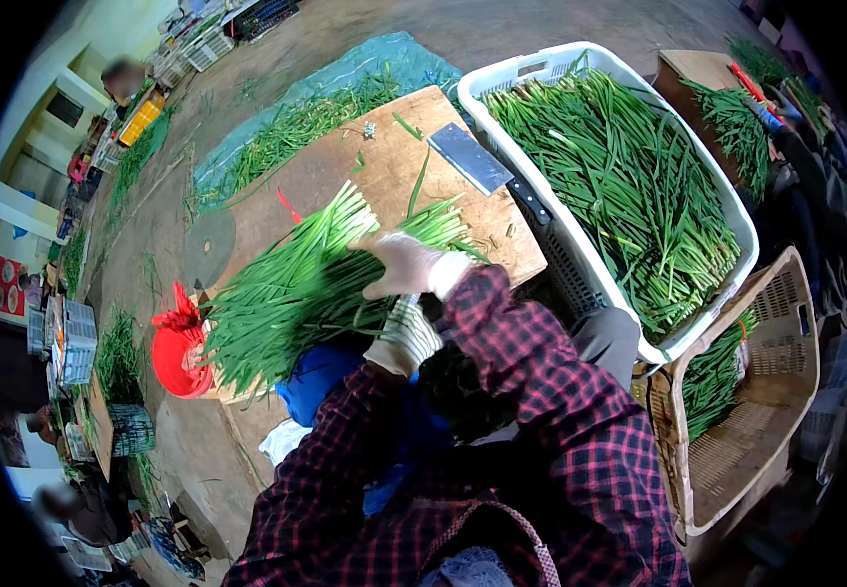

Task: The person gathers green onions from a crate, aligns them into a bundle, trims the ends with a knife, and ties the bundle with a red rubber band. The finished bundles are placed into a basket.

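Note:
Garlic chives [284,271] lie in a thick sheaf across a wooden board [306,165], pale stem ends pointing up and right. My right hand [401,260], in a pale glove, rests over the chives with thumb and fingers spread; its far fingertips are blurred. Below it, my left hand [405,337], in a striped knit glove, is at the near edge of the sheaf; its fingers are hidden under the leaves and my other hand. A smaller group of chives [441,224] lies right of the sheaf. A cleaver [475,161] with a black handle lies at the board's right edge.
A white plastic crate [632,308] full of chives stands at right, a tan crate [753,455] with a tied bunch below it. A red bucket [166,367] with red ties is at left. Trimmings lie on a green sheet [364,62] beyond. A co-worker's gloved hand [768,117] is at far right.

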The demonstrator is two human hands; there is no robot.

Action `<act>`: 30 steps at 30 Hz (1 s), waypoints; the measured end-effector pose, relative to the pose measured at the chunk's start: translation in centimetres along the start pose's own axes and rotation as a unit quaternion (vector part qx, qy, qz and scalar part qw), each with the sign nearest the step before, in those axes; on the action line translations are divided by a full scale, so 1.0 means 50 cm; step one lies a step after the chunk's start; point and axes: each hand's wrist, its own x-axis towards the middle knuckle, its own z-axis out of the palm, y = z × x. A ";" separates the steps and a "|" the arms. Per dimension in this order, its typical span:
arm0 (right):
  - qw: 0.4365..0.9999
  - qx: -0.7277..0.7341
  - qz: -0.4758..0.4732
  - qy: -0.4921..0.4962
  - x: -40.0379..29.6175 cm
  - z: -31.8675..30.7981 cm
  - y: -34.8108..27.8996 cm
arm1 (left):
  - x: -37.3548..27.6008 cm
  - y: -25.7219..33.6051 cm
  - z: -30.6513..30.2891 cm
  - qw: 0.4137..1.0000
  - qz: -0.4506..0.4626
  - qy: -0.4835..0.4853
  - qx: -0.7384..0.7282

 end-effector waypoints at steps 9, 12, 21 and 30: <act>0.845 -0.362 0.370 0.137 -0.119 -0.180 0.190 | -0.050 -0.003 0.078 0.989 -0.124 0.021 0.079; 0.809 -0.413 0.401 0.120 -0.109 -0.157 0.218 | -0.042 0.042 0.152 0.829 0.226 -0.016 0.512; 0.840 -0.227 0.479 0.113 -0.067 -0.174 0.208 | 0.207 0.243 0.070 0.516 0.004 0.127 0.847; 0.885 -0.246 0.352 0.181 -0.161 -0.210 0.169 | 0.231 0.199 0.023 0.526 0.133 0.070 0.837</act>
